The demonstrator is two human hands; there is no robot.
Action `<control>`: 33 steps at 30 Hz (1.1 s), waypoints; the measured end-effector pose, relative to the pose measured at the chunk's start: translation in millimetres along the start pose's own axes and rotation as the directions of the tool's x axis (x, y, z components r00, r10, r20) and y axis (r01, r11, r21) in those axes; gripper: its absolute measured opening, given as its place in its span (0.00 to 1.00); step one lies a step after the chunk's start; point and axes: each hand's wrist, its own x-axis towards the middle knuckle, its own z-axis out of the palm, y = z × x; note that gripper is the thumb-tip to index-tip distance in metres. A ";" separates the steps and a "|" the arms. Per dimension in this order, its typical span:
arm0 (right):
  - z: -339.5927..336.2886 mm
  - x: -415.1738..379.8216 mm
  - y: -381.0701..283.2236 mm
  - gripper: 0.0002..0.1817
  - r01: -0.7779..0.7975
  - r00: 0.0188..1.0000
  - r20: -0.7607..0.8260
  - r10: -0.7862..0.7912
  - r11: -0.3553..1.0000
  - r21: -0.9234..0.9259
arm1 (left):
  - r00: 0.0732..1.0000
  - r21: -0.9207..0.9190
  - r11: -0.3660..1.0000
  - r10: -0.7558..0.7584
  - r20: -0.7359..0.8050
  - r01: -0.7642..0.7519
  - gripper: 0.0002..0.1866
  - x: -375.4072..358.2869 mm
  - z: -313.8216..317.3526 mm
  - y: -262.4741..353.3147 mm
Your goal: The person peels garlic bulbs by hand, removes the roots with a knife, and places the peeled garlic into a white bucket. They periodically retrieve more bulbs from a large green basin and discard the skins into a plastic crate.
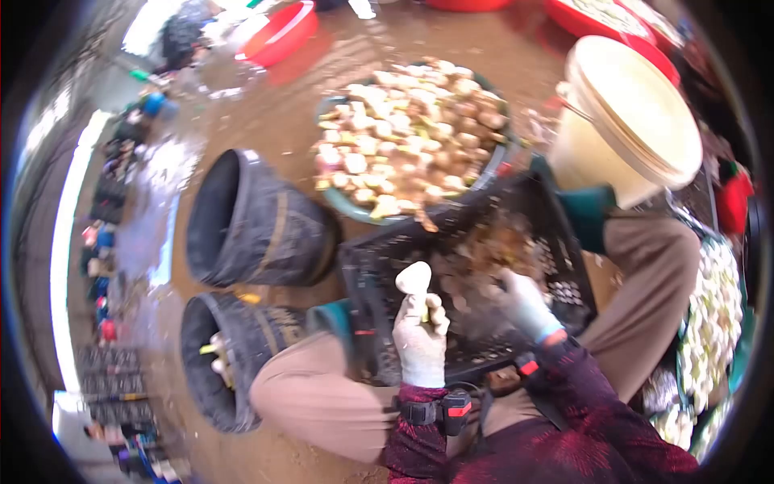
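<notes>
My left hand (422, 347), in a white glove, is closed around a peeled white bulb (414, 278). The rounded end of the bulb points up, and a bit of pale green stalk shows between the fingers. My right hand (524, 305), also gloved, is over the black crate (379, 339) and smeared by motion. Its fingers are too blurred to make out whether anything is in them. Brown peelings and scraps (500, 250) lie inside the crate, which stands between my knees. Just beyond it, a round green tub (355, 211) is heaped with pale bulbs (403, 137).
Two black buckets lie tipped on the left, an upper bucket (278, 230) and a lower bucket (266, 327) with white stalks inside. A lidded cream bucket (597, 137) stands at right. Red basins (290, 36) sit farther back. Filled mesh sacks (709, 315) are at far right.
</notes>
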 end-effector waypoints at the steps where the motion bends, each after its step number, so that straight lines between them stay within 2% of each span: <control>1: 0.4 2.6 -1.0 0.14 -0.049 0.998 0.038 0.050 0.999 -0.008 | 0.998 -0.004 0.999 0.048 -0.039 -0.048 0.12 1.7 10.9 14.9; 3: 0.6 3.6 -1.1 0.13 -0.073 0.992 0.095 0.084 0.991 -0.111 | 0.979 0.033 0.979 0.200 -0.030 -0.199 0.12 16.3 28.4 74.3; 4: 0.7 2.6 -3.7 0.13 -0.027 0.997 0.074 0.033 0.996 -0.086 | 0.945 0.025 0.946 0.321 0.064 -0.323 0.12 28.6 35.9 111.5; 5: -0.1 -1.6 -6.2 0.13 0.001 0.999 0.049 0.002 0.998 -0.070 | 0.895 -0.076 0.922 0.386 0.222 -0.379 0.19 41.2 47.0 151.6; 6: -3.1 -3.1 -9.7 0.13 -0.032 0.997 0.064 0.038 0.995 -0.092 | 0.816 -0.187 0.894 0.447 0.366 -0.406 0.27 52.6 52.7 189.3; 7: -11.0 -4.4 -18.8 0.12 -0.047 0.997 0.054 0.049 0.998 -0.044 | 0.818 -0.232 0.890 0.454 0.352 -0.394 0.35 68.1 47.7 221.0; 8: -12.5 -2.2 -16.6 0.11 -0.041 0.998 0.048 0.043 0.998 -0.044 | 0.842 -0.225 0.917 0.394 0.368 -0.330 0.39 74.3 55.8 237.6; 9: -12.4 -0.3 -15.8 0.11 -0.034 0.998 0.048 0.036 0.999 -0.040 | 0.884 -0.144 0.902 0.430 0.185 -0.408 0.34 82.7 69.8 239.2; 11: -13.1 3.4 -16.8 0.09 -0.028 0.999 0.035 0.030 0.998 -0.052 | 0.873 0.128 0.882 0.411 0.263 -0.454 0.26 123.2 77.5 223.7; 12: -11.2 4.8 -15.4 0.08 -0.026 0.999 0.030 0.027 0.999 -0.042 | 0.889 0.308 0.848 0.339 0.309 -0.430 0.17 141.9 82.4 208.5; 13: -9.5 6.2 -12.9 0.08 -0.022 0.999 0.030 0.023 0.999 -0.034 | 0.934 0.493 0.794 0.290 0.207 -0.355 0.13 148.0 102.2 183.2; 14: -9.2 6.9 -10.1 0.07 -0.006 0.999 0.047 0.009 0.999 -0.049 | 0.947 0.652 0.688 0.189 0.261 -0.317 0.09 173.4 95.6 169.1; 15: -5.0 7.0 -4.5 0.07 0.030 1.000 0.010 -0.029 0.999 -0.030 | 0.964 0.819 0.509 0.126 0.233 -0.264 0.07 197.1 85.7 159.0; 16: -2.3 6.8 -0.4 0.07 0.004 0.999 0.036 -0.003 1.000 -0.028 | 0.985 0.938 0.302 0.019 0.173 -0.171 0.05 220.7 76.9 153.0; 17: -1.3 7.6 1.7 0.07 -0.020 0.998 0.057 0.022 0.999 -0.026 | 0.994 0.994 0.061 -0.056 0.089 -0.085 0.08 254.4 60.5 150.8; 18: -3.3 9.1 -0.5 0.06 -0.080 0.991 0.104 0.084 0.996 -0.049 | 0.993 0.993 -0.086 -0.098 0.070 -0.079 0.10 264.6 61.4 145.7; 19: -3.5 10.1 -1.2 0.06 -0.073 0.991 0.109 0.078 0.996 -0.044 | 0.989 0.969 -0.235 -0.141 0.042 -0.075 0.12 274.8 56.5 140.6; 21: -6.2 15.0 -7.7 0.07 -0.103 0.984 0.143 0.105 0.994 -0.026 | 0.989 0.857 -0.511 -0.147 -0.009 -0.068 0.18 301.8 45.2 130.0; 22: -6.1 18.1 -8.6 0.07 -0.117 0.983 0.140 0.119 0.993 -0.027 | 0.988 0.734 -0.661 -0.103 0.117 -0.155 0.23 315.2 36.0 125.7; 23: -6.6 19.1 -10.1 0.07 -0.106 0.987 0.120 0.104 0.994 0.010 | 0.944 0.590 -0.742 -0.189 0.272 -0.318 0.23 335.1 21.5 129.6; 25: -9.8 19.5 -13.0 0.07 -0.096 0.992 0.092 0.092 0.995 0.037 | 0.816 0.529 -0.626 -0.373 0.443 -0.573 0.16 335.5 22.7 146.3; 26: -11.6 20.6 -15.8 0.07 -0.102 0.990 0.100 0.098 0.994 0.038 | 0.944 0.872 -0.368 -0.194 0.267 -0.323 0.11 321.0 32.2 150.3; 27: -13.5 18.8 -18.7 0.07 -0.106 0.989 0.106 0.101 0.993 0.045 | 0.980 0.972 -0.170 -0.145 0.139 -0.163 0.15 294.1 50.5 150.7; 29: -13.0 15.3 -21.2 0.07 -0.052 0.996 0.079 0.048 0.997 0.052 | 0.989 0.997 0.009 -0.124 0.080 -0.080 0.22 222.1 91.1 148.9; 31: -22.4 17.6 -38.5 0.11 -0.217 0.965 0.236 0.118 0.865 0.453 | 0.977 0.955 0.250 -0.100 0.188 -0.158 0.27 165.9 93.1 135.5; 32: -16.8 16.6 -37.6 0.16 -0.348 0.922 0.357 0.148 0.721 0.600 | 0.956 0.900 0.399 -0.146 0.254 -0.178 0.28 136.3 92.3 120.6; 33: -24.7 16.2 -50.8 0.18 -0.377 0.915 0.375 0.147 0.641 0.669 | 0.927 0.823 0.538 -0.183 0.327 -0.184 0.30 106.4 90.0 102.4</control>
